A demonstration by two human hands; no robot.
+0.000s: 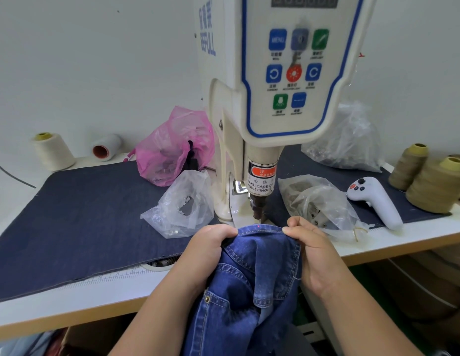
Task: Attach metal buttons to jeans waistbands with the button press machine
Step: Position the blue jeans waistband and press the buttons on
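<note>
Blue denim jeans hang off the front edge of the white table, their waistband stretched side to side just in front of the button press machine, with the legs trailing down toward the person. A small red light dot sits on the waistband below the press head. The left hand grips the waistband's left end with curled fingers, and the right hand pinches its right end. On the machine's side blue letters read "DEFULL"; one blue panel key says "MENU"; the sticker on the column reads "WARN..." and "TAKE CARE O... YOUR FINGER". A dark denim mat covers the table, carrying a pink plastic bag, clear bags, thread cones and a white handheld controller.
</note>
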